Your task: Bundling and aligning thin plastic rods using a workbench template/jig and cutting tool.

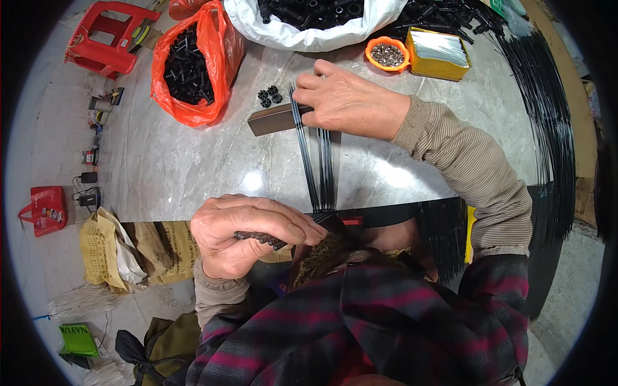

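My left hand (241, 231) is closed at the table's near edge around a dark bundle with a knobby row of ends (259, 240); its fingers hide the rest. Thin black metal rods (327, 170) run from beside that hand away across the table in two groups. My right hand (344, 100) has its fingers curled at the far end of the left group, thumb and fingertips against the rods. Those rods cross a dark brown rectangular block (273, 120), which my right hand partly covers. Just beyond the block lie a few small black round ribbed parts (269, 96).
A red plastic bag (222, 83) of black tubes and a white sack (296, 42) of black parts stand at the back. An orange bowl (388, 56) of small metal pieces adjoins a yellow box (439, 55). Long black rods (537, 96) line the right edge.
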{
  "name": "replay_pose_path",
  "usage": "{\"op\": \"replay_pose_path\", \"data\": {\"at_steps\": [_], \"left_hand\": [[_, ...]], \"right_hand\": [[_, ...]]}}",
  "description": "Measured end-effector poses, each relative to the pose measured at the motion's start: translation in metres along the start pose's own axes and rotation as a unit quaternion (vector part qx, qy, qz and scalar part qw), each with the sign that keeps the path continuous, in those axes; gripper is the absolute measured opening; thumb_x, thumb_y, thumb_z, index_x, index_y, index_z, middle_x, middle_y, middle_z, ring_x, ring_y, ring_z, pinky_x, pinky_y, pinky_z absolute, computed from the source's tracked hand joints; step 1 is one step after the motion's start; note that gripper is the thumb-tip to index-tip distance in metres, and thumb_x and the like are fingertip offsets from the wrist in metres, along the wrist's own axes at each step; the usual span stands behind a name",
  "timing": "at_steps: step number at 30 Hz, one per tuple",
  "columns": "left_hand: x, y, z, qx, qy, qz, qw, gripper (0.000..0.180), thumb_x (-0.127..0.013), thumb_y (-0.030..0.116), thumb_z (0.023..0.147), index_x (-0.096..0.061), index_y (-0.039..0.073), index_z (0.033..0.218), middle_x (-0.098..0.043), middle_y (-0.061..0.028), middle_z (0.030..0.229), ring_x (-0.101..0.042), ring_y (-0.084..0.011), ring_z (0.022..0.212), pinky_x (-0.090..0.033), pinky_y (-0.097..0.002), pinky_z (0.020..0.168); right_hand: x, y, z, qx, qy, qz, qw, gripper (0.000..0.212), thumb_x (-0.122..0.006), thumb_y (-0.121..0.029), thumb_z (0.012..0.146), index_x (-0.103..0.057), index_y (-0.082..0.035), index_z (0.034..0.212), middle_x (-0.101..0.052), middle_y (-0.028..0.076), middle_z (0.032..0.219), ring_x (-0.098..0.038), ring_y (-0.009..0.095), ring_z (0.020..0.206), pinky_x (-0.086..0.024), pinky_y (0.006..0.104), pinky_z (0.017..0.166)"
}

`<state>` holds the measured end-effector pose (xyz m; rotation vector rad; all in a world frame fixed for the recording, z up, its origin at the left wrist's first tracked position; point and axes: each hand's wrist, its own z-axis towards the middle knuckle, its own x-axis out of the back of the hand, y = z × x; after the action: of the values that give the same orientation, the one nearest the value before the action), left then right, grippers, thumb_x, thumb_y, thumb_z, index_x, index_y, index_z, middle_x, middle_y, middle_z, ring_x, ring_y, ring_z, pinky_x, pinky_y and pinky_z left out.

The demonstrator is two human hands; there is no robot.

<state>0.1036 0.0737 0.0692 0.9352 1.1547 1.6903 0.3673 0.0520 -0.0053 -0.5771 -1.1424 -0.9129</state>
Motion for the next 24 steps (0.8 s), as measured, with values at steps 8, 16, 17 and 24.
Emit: {"op": "replay_pose_path", "data": {"at_steps": [8, 16, 17, 24], "left_hand": [[-0.001, 0.0, 0.001, 0.002, 0.003, 0.004, 1.0, 0.034, -0.066, 0.025, 0.1, -0.073, -0.007, 0.092, -0.075, -0.0211, 0.086, -0.077, -0.0368, 0.085, -0.063, -0.0418, 0.075], [-0.002, 0.001, -0.001, 0.003, 0.006, 0.004, 1.0, 0.033, -0.067, 0.025, 0.099, -0.073, -0.007, 0.092, -0.075, -0.0211, 0.086, -0.077, -0.0366, 0.086, -0.063, -0.0416, 0.075], [-0.002, 0.001, -0.001, 0.003, 0.007, 0.001, 1.0, 0.033, -0.067, 0.025, 0.099, -0.073, -0.007, 0.092, -0.075, -0.0211, 0.086, -0.077, -0.0365, 0.085, -0.063, -0.0416, 0.075], [-0.002, 0.0, 0.0, -0.002, 0.007, -0.003, 1.0, 0.034, -0.067, 0.026, 0.099, -0.073, -0.007, 0.091, -0.075, -0.0211, 0.086, -0.076, -0.0365, 0.085, -0.063, -0.0417, 0.075]], "right_hand": [[0.004, -0.006, 0.005, 0.061, -0.055, -0.126, 0.989, 0.006, -0.069, -0.02, 0.078, -0.068, -0.015, 0.074, -0.059, -0.004, 0.088, -0.054, 0.014, 0.102, -0.04, 0.0312, 0.089], [-0.017, 0.006, 0.015, 0.107, 0.016, -0.117, 0.987, 0.008, -0.067, -0.018, 0.082, -0.063, -0.014, 0.087, -0.059, -0.003, 0.091, -0.055, 0.014, 0.101, -0.041, 0.0311, 0.09], [-0.017, 0.006, 0.016, 0.111, 0.029, -0.108, 0.987, 0.009, -0.066, -0.018, 0.083, -0.062, -0.014, 0.09, -0.059, -0.003, 0.092, -0.056, 0.014, 0.101, -0.042, 0.0311, 0.09], [-0.005, 0.015, 0.014, 0.059, 0.057, -0.059, 0.995, 0.005, -0.065, -0.016, 0.083, -0.063, -0.013, 0.087, -0.06, -0.002, 0.091, -0.057, 0.014, 0.101, -0.042, 0.0312, 0.091]]}}
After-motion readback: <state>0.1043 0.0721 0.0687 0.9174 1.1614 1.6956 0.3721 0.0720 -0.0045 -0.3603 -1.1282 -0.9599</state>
